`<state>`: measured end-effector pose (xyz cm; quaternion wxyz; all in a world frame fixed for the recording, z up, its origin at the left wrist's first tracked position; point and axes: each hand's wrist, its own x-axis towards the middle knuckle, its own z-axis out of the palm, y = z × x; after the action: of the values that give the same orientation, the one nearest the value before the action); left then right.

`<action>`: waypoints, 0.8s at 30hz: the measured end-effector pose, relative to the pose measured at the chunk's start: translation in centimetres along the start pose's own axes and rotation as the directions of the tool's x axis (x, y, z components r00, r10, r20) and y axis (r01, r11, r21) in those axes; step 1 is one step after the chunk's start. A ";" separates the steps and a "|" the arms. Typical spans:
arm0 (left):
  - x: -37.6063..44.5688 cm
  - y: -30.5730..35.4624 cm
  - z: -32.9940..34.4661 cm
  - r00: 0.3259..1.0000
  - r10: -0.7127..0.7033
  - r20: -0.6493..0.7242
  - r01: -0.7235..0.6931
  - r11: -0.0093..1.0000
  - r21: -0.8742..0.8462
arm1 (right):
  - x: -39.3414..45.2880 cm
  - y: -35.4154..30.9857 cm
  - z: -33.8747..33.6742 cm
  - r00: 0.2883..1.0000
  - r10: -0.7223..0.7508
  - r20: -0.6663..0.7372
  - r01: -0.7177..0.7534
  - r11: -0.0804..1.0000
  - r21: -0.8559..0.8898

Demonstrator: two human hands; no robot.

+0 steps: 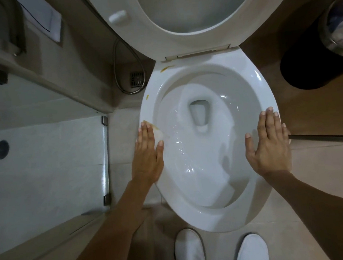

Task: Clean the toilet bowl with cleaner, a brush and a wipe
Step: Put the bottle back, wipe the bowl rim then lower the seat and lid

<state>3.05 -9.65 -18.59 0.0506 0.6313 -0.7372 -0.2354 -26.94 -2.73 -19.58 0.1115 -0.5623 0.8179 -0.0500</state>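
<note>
The white toilet bowl is seen from above with its seat and lid raised. Water swirls inside the bowl. Yellow-brown stains mark the rim at the back left and on the left side. My left hand lies flat on the left rim, fingers together, pressing a small white wipe that peeks out beside my thumb, next to another stain. My right hand rests flat on the right rim with fingers spread and nothing in it. No brush or cleaner bottle is visible.
A waste bin with a liner stands at the right rear. A metal spray hose and a floor drain are left of the bowl. A glass shower door runs along the left. My white slippers stand in front.
</note>
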 end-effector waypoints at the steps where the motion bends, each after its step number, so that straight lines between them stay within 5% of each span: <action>1: 0.9 -0.1 -0.2 1.000 0.010 -0.004 -0.010 1.000 -0.004 | 0.0 0.0 0.0 1.000 0.002 0.002 -0.002 1.000 -0.001; 10: 9.9 -0.3 -1.9 0.986 0.150 0.075 -0.155 0.985 0.071 | 0.1 0.0 0.0 1.000 0.001 -0.010 -0.001 1.000 0.016; 24: 6.0 -0.2 -1.5 0.989 0.144 0.041 -0.146 0.989 0.040 | 0.1 0.0 -0.1 1.000 0.002 0.002 -0.002 1.000 0.008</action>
<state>2.63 -15.80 -18.63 0.0401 0.5724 -0.7868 -0.2273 -26.98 -2.85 -19.53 0.1145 -0.5611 0.8180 -0.0529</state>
